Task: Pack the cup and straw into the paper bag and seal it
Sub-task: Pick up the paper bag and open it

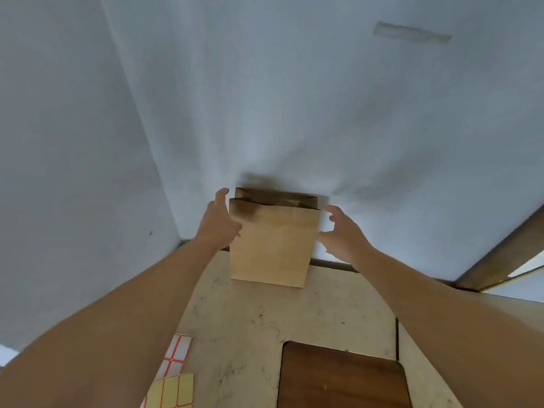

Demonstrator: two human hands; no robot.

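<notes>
Hands: both up at the paper bag, one on each side, well apart from each other with the bag between them.
Left hand: pressed against the bag's left edge near the top, fingers spread flat, steadying rather than pinching as far as I can see.
Paper bag: standing upright at the far end of the bench, close to the white wall, mouth open and top not folded.
Right hand: fingers curled and open, just beside the bag's right edge; whether it touches is hard to tell.
Label sheets: white and yellow stickers lying near the left forearm at the bench's near edge, untouched for now.
Cup and straw: not visible anywhere; they may be inside the bag, but I cannot tell from where I stand.
Progress: bag is up and squared, so packing looks either done or about to start.
Left to do: fold the top down and, I'd guess, stick a label across it.
</notes>
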